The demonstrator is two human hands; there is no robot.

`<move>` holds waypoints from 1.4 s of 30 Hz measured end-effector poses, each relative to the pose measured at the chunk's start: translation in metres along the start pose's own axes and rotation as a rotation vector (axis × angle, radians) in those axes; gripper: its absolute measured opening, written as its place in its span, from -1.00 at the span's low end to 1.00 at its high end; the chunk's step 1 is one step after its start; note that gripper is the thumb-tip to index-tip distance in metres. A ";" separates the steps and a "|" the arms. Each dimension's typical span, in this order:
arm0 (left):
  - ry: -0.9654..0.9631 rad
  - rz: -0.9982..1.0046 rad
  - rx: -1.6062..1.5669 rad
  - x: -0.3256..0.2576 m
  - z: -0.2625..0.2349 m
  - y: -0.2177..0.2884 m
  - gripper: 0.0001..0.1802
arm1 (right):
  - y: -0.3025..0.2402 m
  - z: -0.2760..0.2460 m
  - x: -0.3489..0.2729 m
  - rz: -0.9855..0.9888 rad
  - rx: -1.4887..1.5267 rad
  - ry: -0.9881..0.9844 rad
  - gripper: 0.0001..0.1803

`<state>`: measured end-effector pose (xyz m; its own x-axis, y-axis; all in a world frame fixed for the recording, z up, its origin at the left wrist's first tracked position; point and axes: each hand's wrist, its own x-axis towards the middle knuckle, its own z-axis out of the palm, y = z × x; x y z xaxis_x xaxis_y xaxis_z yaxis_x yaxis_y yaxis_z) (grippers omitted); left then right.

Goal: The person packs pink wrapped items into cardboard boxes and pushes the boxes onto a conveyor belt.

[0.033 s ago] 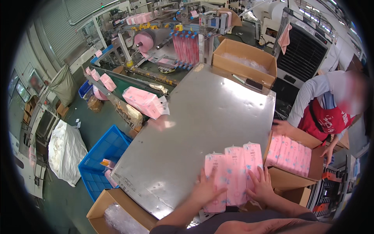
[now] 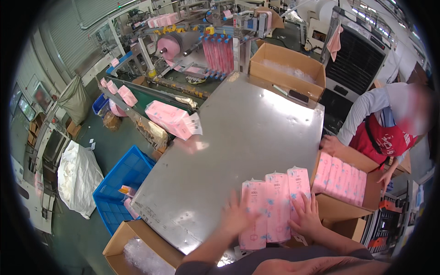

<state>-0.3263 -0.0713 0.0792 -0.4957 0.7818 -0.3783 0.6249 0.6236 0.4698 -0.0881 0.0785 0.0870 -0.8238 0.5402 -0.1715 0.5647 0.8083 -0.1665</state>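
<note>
Some blur covers the left hand (image 2: 238,217), its fingers apart beside the left end of a row of three pink packs (image 2: 277,208); contact I cannot tell. The right hand (image 2: 306,219) lies spread over the right pack, clamped on nothing, presumably bracing that end. The packs lie side by side at the near edge of the steel table (image 2: 229,151), likely for easy reach. Just right, a filled box (image 2: 341,210) has its packs closely ranked, which probably keeps them upright; a co-worker's hand (image 2: 331,145) rests at its far edge. Farther left, a stack (image 2: 167,119) lies where the conveyor (image 2: 149,93) meets the table.
</note>
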 end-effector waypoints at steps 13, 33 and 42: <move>0.468 -0.081 0.045 0.175 -0.076 -0.084 -0.35 | 0.004 0.010 0.012 -0.135 -0.105 -0.083 -0.20; 0.306 0.378 0.351 -0.069 0.021 -0.023 -0.03 | 0.011 0.009 0.000 -0.248 -0.077 -0.060 -0.22; 0.525 -0.097 0.256 0.192 -0.092 -0.096 -0.27 | 0.006 0.005 0.003 -0.266 -0.080 -0.068 -0.19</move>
<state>-0.5369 0.0197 0.0349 -0.7491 0.6592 0.0660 0.6552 0.7225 0.2208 -0.0875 0.0836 0.0802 -0.9360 0.2916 -0.1972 0.3209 0.9371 -0.1375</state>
